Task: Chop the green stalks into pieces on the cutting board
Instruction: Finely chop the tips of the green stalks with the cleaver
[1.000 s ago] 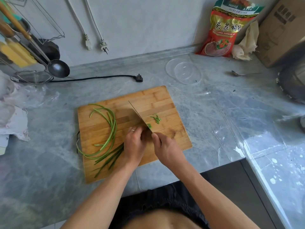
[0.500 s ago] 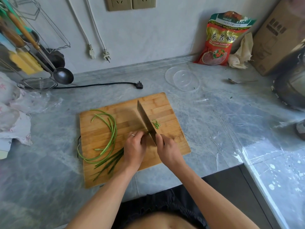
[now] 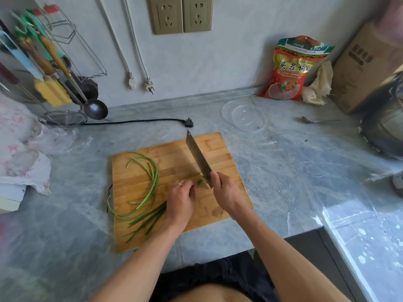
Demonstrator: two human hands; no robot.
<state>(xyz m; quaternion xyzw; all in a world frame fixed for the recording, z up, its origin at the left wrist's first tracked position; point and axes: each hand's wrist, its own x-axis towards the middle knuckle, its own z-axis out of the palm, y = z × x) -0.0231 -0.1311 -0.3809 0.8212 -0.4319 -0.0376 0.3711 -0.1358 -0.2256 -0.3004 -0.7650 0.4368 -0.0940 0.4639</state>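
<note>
A wooden cutting board (image 3: 135, 236) lies on the grey counter. Long green stalks (image 3: 152, 182) curl over its left half, and their bundled ends run under my left hand (image 3: 181, 201), which grips them near the board's middle. My right hand (image 3: 226, 192) grips the handle of a cleaver (image 3: 197, 158). The blade points away toward the far edge and its heel meets the stalk ends beside my left fingertips. Small cut green bits show at the blade's heel; the pieces behind the blade are hidden.
A clear plastic lid (image 3: 244, 115) lies beyond the board, a spoon (image 3: 316, 120) to its right. A black plug and cord (image 3: 188, 122) sit just behind the board. A red snack bag (image 3: 292, 68), a cardboard box (image 3: 359, 68) and a dark pot (image 3: 383, 123) stand at the right. Utensil rack (image 3: 50, 68) at left.
The cleaver has swung upright, its blade now edge-on and shifted left onto the stalk ends. My head has tilted up, so wall sockets show. My left hand still holds the stalks.
</note>
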